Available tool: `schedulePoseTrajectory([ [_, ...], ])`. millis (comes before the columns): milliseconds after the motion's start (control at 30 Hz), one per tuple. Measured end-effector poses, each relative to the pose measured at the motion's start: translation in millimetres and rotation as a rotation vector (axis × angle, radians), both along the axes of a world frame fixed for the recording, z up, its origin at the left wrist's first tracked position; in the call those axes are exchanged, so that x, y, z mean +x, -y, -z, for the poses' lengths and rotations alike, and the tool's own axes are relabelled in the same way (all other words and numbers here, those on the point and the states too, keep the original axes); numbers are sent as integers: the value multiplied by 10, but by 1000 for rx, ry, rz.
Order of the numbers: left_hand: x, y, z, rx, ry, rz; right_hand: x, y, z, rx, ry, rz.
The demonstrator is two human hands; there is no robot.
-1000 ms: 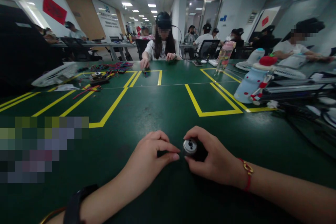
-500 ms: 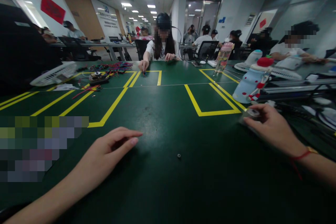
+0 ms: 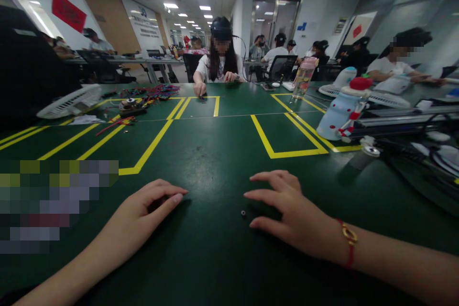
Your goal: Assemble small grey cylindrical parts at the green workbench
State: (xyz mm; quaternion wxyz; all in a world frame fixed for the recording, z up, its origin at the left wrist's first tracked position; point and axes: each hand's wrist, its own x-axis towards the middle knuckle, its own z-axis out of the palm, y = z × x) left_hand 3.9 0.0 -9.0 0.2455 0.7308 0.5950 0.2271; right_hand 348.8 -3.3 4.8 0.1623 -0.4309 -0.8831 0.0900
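Observation:
A small dark ring-shaped part, like a nut or spacer, lies on the green tabletop. Just right of it is my right hand, with thumb and fingers spread and nothing between them. My left hand rests on the table to the left of the ring. Its index finger and thumb point forward with a narrow gap between them, and it holds nothing visible. A greyish cylindrical container with a metal-looking top stands at the right, beyond my right hand.
A blue bottle with a red cap and black cables are at the right. A pink-lidded bottle stands farther back. Wires lie back left. Yellow tape marks the table. A person works opposite.
My right hand has let go of the cylindrical container at the right and moved left, opening beside the small ring. The left hand stays nearly in place.

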Motion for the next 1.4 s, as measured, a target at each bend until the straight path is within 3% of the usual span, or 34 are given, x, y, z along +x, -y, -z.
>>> schedulePoseTrajectory([
  [67, -9, 11, 18, 2, -1, 32, -206, 20, -37, -87, -42, -79],
  [167, 14, 29, 17, 8, -8, 45, -32, -90, -127, -32, -74, -11],
  [267, 62, 46, 2, 7, -43, 67, 597, -273, -259, 237, -36, 235],
  [367, 101, 65, -4, 18, -70, 84, 1365, -416, -388, 462, 148, 572],
  [433, 111, 78, 1, 31, -80, 88, 1774, -461, -445, 423, 254, 761],
  [533, 104, 92, 11, 36, -85, 93, 2082, -469, -490, 175, 252, 902],
  [633, 91, 103, 10, 34, -78, 82, 2104, -453, -521, 24, 185, 948],
  [800, 87, 107, 4, 41, -53, 80, 2063, -440, -566, 42, 138, 1089],
  [1000, 78, 95, 17, 7, -67, 75, 2125, -457, -538, -6, 88, 1042],
  [1200, 65, 100, 21, -4, -62, 77, 2099, -449, -582, 35, 91, 1107],
  [1400, 46, 107, 32, 12, -60, 89, 2163, -435, -502, -88, 24, 1026],
])
